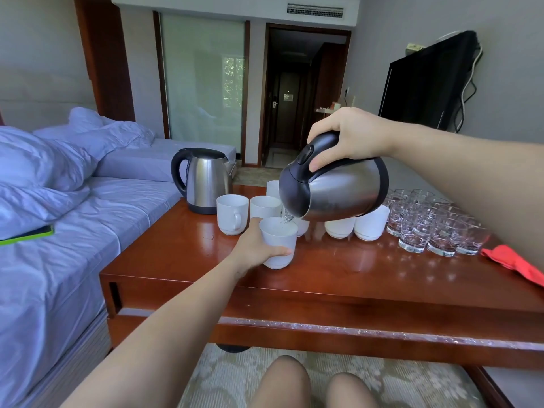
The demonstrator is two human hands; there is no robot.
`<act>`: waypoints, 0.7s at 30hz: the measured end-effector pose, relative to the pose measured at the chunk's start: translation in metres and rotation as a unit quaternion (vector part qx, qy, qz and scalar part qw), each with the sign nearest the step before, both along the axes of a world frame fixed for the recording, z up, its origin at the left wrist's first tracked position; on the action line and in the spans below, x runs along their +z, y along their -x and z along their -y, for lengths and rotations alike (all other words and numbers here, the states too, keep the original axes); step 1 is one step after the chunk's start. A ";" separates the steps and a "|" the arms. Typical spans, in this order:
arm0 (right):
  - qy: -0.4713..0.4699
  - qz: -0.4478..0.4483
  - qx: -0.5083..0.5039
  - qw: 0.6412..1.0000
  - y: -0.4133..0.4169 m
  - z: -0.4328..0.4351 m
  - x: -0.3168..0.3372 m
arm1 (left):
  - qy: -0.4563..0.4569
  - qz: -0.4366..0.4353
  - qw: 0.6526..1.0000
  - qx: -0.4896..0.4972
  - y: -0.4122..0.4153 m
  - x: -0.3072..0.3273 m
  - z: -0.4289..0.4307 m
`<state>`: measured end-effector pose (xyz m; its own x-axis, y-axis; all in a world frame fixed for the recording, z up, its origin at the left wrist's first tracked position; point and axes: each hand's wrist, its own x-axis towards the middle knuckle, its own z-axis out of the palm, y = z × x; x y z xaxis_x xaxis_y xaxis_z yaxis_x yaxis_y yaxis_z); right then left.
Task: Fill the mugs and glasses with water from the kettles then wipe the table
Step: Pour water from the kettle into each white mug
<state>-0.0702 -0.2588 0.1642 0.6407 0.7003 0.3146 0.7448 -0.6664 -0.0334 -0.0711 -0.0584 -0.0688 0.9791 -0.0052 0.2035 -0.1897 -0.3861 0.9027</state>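
Right grip [350,134], clamped on the tilted kettle [338,189], pours into the mug [278,242] the left grip [256,248] clasps towards the worktop's [323,266] near edge; overtipping could overflow it.

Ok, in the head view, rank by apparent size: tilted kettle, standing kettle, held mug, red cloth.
1. tilted kettle, though it is nearer, so the kettles may match.
2. standing kettle.
3. red cloth and held mug: unsure, the cloth is cut off by the frame edge.
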 end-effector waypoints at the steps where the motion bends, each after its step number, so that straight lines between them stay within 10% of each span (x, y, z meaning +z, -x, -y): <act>1: -0.001 0.001 0.000 1.000 -0.001 0.000 0.000 | -0.001 0.003 1.000 0.000 0.000 0.000 0.000; 21: -0.007 -0.001 0.004 1.000 0.001 -0.008 -0.011 | -0.027 -0.004 1.000 0.006 -0.007 -0.004 -0.001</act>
